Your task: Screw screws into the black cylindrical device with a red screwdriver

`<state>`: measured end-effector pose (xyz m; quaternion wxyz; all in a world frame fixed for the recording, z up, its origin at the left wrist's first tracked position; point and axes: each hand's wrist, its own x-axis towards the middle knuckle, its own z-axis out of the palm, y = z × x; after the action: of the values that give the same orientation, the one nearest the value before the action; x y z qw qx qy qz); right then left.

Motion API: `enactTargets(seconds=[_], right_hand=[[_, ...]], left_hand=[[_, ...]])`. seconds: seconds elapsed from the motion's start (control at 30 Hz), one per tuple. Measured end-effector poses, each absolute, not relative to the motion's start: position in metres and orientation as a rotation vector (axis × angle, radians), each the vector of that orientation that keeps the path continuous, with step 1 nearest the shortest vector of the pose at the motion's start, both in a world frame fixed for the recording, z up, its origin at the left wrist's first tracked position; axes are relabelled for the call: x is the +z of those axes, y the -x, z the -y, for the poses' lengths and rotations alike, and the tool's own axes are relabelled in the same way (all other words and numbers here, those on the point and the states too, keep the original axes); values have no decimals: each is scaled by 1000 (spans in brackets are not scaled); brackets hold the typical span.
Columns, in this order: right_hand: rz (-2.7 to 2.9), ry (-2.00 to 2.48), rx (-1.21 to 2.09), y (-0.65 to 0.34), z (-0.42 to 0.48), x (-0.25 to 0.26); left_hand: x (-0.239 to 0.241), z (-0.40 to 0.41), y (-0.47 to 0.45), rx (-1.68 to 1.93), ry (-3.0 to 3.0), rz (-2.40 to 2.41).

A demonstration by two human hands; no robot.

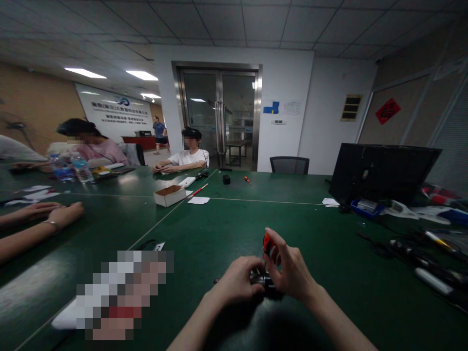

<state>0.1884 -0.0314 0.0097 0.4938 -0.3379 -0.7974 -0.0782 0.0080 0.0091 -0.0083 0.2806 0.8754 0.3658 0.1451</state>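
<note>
Green bench [204, 225], with a dark, shiny part [259, 280] low in the centre, the left hand [238, 279] curled closed around it; the right hand [292, 269], closed in a pinch, holds a red-and-black tool handle [268, 244] roughly upright just above.

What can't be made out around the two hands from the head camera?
All in the head view:
- Orange-and-black tool: lower end, hidden among the left hand and right hand.
- Dark part: full shape, covered by both hands.
- Pixelated item: its details, masked by blocks.
- Co-worker's arms: cut off by the left edge.
</note>
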Motion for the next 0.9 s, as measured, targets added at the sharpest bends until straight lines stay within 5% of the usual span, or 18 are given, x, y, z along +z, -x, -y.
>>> enactTargets(seconds=[0.9], right_hand=[[1915,819,-300,-188,31,11]], left_hand=[[-8,-6,-8,439,-2334,-998]])
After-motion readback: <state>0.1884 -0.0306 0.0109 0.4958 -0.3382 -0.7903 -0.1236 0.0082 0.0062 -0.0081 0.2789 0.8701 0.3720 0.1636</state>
